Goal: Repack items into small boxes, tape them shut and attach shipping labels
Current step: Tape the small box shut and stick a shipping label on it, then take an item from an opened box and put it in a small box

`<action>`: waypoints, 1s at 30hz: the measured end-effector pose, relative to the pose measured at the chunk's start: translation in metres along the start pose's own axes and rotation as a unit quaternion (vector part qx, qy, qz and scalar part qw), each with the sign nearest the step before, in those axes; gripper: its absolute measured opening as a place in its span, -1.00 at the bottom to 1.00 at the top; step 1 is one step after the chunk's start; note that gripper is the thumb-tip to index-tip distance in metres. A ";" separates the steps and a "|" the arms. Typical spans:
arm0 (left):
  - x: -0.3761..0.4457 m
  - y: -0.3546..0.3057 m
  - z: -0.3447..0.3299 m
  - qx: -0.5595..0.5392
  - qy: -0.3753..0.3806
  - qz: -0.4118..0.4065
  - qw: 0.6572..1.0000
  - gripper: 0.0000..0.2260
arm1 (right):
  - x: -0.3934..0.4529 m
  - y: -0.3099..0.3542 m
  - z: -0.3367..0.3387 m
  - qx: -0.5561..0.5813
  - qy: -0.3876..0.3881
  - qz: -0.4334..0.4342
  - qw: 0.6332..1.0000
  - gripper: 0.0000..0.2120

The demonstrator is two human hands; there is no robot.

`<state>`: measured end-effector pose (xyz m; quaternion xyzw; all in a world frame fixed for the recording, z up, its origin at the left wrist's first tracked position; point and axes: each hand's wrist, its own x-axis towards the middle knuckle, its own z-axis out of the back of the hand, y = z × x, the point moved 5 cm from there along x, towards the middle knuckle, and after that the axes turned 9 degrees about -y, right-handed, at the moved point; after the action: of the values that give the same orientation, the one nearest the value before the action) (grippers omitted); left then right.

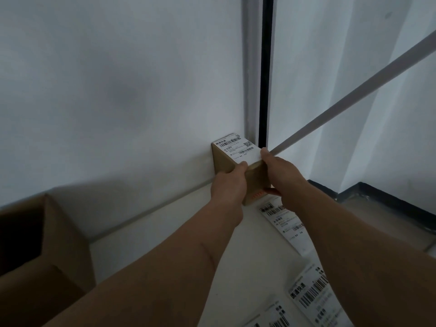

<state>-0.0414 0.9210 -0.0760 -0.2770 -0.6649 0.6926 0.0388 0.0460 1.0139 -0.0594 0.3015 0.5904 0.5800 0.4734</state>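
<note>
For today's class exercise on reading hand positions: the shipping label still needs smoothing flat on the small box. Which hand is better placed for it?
The right hand: its thumb already rests at the label's near edge, while the left hand grips the small box's side.

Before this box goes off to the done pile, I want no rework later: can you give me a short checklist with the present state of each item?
1. Shipping label on top of the small box: ok, it lies on the upper face.
2. Label pressed flat along its near edge: cannot tell, both thumbs cover that edge.
3. Box held steady: ok, left hand and right hand grip it from either side.
4. Box taped shut: cannot tell, no seam shows.
5. Barcode unobstructed: ok, the printing lies clear of the thumbs.
6. Spare labels within reach: ok, they lie on the white table.
</note>
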 end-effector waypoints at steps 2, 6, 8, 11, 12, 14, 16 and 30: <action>-0.002 0.001 0.003 0.005 -0.013 0.004 1.000 -0.54 | 0.000 -0.004 0.004 -0.042 -0.018 0.011 0.999 -0.50; -0.030 -0.010 0.028 0.157 -0.086 -0.127 0.976 -0.74 | -0.020 -0.005 0.017 -0.214 -0.132 0.146 0.957 -0.47; -0.056 -0.017 0.047 0.362 -0.124 -0.277 0.881 -0.76 | -0.047 -0.006 0.011 -0.327 -0.147 0.242 0.902 -0.62; -0.084 -0.011 0.077 0.524 -0.114 -0.389 0.749 -0.72 | -0.096 -0.007 -0.006 -0.434 -0.125 0.338 0.826 -0.70; -0.093 -0.008 0.090 0.550 -0.107 -0.394 0.729 -0.71 | -0.115 -0.007 -0.011 -0.463 -0.111 0.350 0.807 -0.69; -0.115 -0.008 0.120 0.588 -0.103 -0.409 0.690 -0.70 | -0.152 -0.006 -0.022 -0.508 -0.079 0.373 0.772 -0.69; -0.147 -0.011 0.147 0.624 -0.093 -0.435 0.642 -0.72 | -0.193 -0.003 -0.031 -0.532 -0.047 0.398 0.746 -0.69; -0.342 -0.021 0.333 0.660 -0.064 -0.453 0.596 -0.77 | -0.436 0.011 -0.074 -0.551 0.037 0.461 0.694 -0.71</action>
<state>0.0952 0.4792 0.0451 0.2057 -0.0675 0.8517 0.4772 0.1378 0.5907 0.0333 0.1992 -0.0311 0.9577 0.2056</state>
